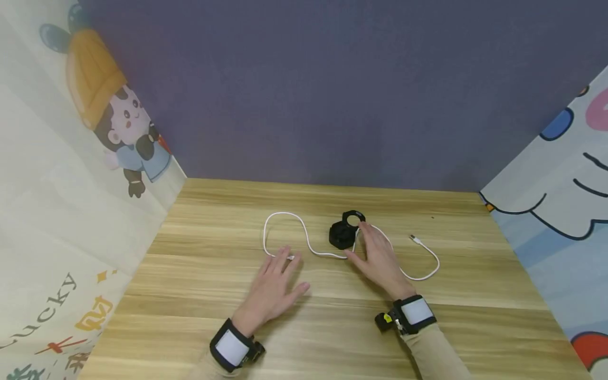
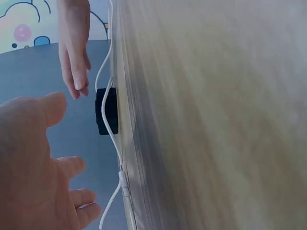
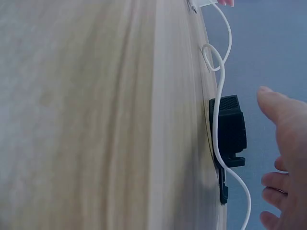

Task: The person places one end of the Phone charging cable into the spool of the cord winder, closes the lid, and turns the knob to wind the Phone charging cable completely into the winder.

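Device, black (image 1: 339,235), lies just left of the right hand (image 1: 381,262), long axis running away and slightly rightward; left hand (image 1: 271,295) is farther. Both hands' fingers extend, holding nothing.

White USB cable (image 1: 328,254) partly covered
Right hand (image 1: 380,261) hides stretches; head view cuts left sleeve (image 1: 210,368) at seven o'clock.

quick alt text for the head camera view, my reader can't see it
A person's right hand hovers by a black object with a ring-shaped part, with the left hand spread near one end of a white cable. The cable winds across a wood-grain table before a dark blue backdrop, with cartoon-printed panels at both sides.
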Motion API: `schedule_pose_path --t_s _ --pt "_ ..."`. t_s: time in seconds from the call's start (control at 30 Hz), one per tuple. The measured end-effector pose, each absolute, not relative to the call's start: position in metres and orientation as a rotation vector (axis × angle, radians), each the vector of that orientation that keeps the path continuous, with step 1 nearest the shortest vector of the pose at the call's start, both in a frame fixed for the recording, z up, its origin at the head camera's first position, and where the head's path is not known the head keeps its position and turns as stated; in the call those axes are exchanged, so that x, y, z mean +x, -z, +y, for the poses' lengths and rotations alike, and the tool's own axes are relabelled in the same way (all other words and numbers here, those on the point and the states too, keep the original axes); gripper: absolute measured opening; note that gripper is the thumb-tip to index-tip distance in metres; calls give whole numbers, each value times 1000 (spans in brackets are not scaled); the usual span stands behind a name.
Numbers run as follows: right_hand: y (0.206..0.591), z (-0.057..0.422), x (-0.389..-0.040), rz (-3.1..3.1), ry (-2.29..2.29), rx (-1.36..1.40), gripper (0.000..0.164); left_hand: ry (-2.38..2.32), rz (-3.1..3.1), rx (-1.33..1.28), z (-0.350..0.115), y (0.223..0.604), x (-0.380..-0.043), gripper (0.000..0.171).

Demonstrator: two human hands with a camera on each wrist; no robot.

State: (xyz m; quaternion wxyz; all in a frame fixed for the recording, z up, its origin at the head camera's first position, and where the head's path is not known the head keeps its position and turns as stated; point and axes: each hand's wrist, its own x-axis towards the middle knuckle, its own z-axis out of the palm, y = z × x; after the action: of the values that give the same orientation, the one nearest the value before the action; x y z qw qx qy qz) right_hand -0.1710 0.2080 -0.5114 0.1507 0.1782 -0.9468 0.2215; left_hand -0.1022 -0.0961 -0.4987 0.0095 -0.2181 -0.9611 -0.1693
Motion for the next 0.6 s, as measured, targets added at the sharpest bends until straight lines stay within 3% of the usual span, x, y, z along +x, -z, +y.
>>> schedule_pose_path --t_s 0.6 --pt "512 195 -180 -2827 -591 462 88 514 -2991 -740 -89 495 -97 77"
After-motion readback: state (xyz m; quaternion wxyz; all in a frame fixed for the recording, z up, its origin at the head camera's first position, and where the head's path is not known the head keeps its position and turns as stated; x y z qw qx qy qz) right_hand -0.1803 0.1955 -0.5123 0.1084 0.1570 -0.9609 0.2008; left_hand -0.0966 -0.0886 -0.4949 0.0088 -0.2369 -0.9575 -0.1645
